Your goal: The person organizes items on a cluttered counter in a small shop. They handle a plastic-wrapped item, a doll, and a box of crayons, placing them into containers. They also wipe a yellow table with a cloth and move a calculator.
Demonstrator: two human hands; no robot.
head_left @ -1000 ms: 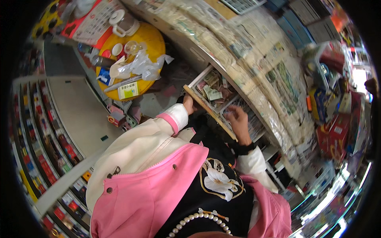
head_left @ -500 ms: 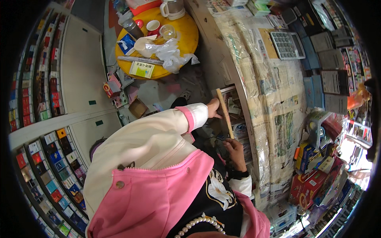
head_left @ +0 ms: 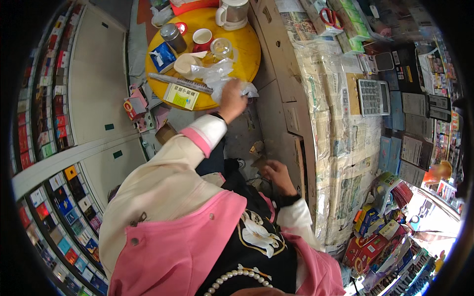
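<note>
My left hand (head_left: 233, 101) reaches to the near edge of a round yellow table (head_left: 252, 52). It is over a crumpled clear plastic bag (head_left: 216, 77); blur hides its fingers, and I cannot tell whether it grips the bag. Lower right, my right hand (head_left: 277, 173) is closed, thumb and fingers pinched at a small flat brownish thing (head_left: 258, 161) whose kind is unclear. Close beside that hand is a wooden drawer front (head_left: 299, 160) in the counter, with a narrow dark gap along it. A green-and-white box (head_left: 180, 96) and a rolled paper (head_left: 168, 79) lie near my left hand.
The table also bears a red-and-white cup (head_left: 202, 39), a glass jar (head_left: 220, 48), a dark canister (head_left: 173, 37) and a white jug (head_left: 232, 14). On the right runs a newspaper-covered counter (head_left: 340, 163) with a calculator (head_left: 374, 97). Card-filled racks (head_left: 64, 207) stand at left.
My left hand has left the drawer and moved up and left to the table. The drawer has gone in toward the counter. My right hand has come off its front and shifted slightly left.
</note>
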